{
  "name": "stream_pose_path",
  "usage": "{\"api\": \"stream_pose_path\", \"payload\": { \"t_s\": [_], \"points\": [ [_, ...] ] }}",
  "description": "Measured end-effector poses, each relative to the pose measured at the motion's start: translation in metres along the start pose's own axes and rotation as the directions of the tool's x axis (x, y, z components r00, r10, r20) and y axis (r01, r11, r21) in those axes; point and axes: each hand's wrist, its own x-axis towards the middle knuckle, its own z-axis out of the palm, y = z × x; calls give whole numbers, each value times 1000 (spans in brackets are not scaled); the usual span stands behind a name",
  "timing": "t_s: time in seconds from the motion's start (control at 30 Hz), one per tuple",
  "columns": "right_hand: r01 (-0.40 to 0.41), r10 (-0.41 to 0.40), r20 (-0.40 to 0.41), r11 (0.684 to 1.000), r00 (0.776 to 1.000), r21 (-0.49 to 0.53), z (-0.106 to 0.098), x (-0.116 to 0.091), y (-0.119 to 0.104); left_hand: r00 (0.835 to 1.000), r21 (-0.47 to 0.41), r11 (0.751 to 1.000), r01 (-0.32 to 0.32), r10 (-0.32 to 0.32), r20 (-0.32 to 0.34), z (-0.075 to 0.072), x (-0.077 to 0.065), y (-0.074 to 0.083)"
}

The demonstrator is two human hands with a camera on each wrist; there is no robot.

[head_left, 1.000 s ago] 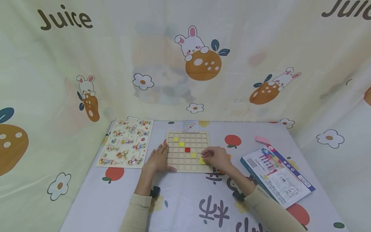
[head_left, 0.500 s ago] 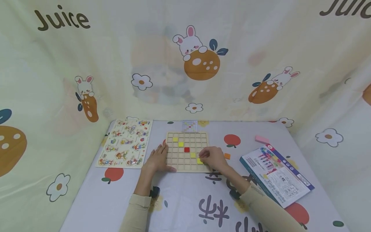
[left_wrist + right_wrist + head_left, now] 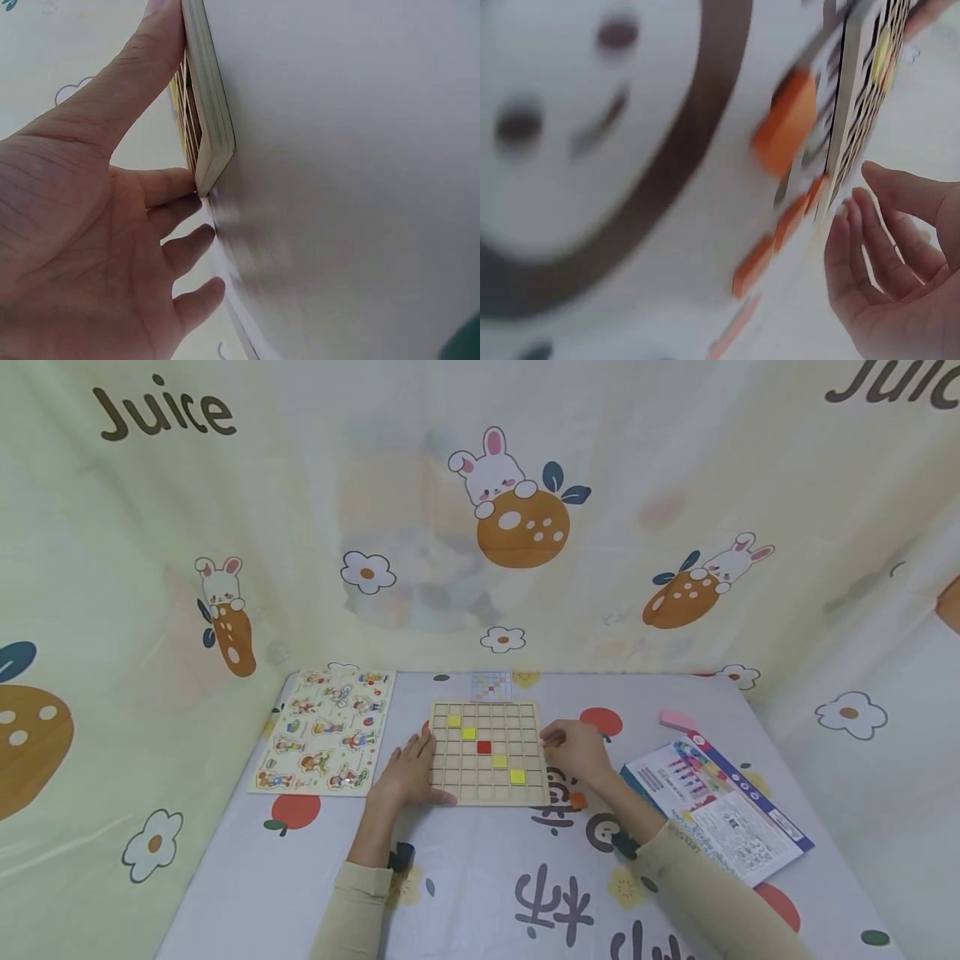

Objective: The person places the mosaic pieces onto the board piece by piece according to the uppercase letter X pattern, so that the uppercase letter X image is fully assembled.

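A wooden grid board (image 3: 465, 789) lies in the middle of the table. Running diagonally across it are yellow tiles (image 3: 517, 777) and one red tile (image 3: 484, 747). My left hand (image 3: 408, 772) rests along the board's left side, fingers extended, thumb by the near corner; the left wrist view has its fingertips against the board edge. Just off the board's right edge is my right hand (image 3: 579, 750), fingers bent loosely. In the right wrist view its thumb and fingers are apart, with nothing visible between them. Orange tiles (image 3: 791, 124) lie on the cloth beneath and beside it.
Behind the board sits a small pattern card (image 3: 491, 687). On the left is a picture puzzle board (image 3: 337, 710) with figures. At right lie a printed box (image 3: 716, 810) and a pink block (image 3: 678, 720). A patterned curtain (image 3: 420, 635) rises behind the table.
The right hand has moved off the lower-right yellow tile, up and to the right, past the board's edge; that tile now shows fully. The left hand stays in place.
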Motion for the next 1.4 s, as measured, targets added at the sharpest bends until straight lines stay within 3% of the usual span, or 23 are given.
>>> {"api": "stream_pose_path", "payload": {
  "t_s": [0.2, 0.43, 0.63, 1.03, 1.2, 1.4],
  "points": [
    [-52, 55, 45, 996, 997, -68, -11, 8, 6, 1000, 3, 1000, 5, -5, -1, -1, -1, -2],
    [-54, 65, 60, 985, 996, -162, -2, 18, 7, 1000, -1, 1000, 12, -12, 0, -3, -3, -2],
    [-49, 56, 33, 982, 998, -184, 0, 24, 8, 1000, 4, 1000, -1, 1, 3, -2, 1, -3],
    [-31, 31, -9, 1000, 999, 4, -7, 39, 7, 1000, 5, 1000, 0, 0, 7, -1, 1, -1],
    [-19, 19, 8, 996, 1000, 87, -4, 49, 1, 1000, 6, 1000, -1, 1, 10, -1, 0, -1],
    [51, -61, 44, 978, 997, 202, 5, 63, -4, 1000, 2, 1000, -5, 5, 11, -2, -2, 0]
  ]
}}
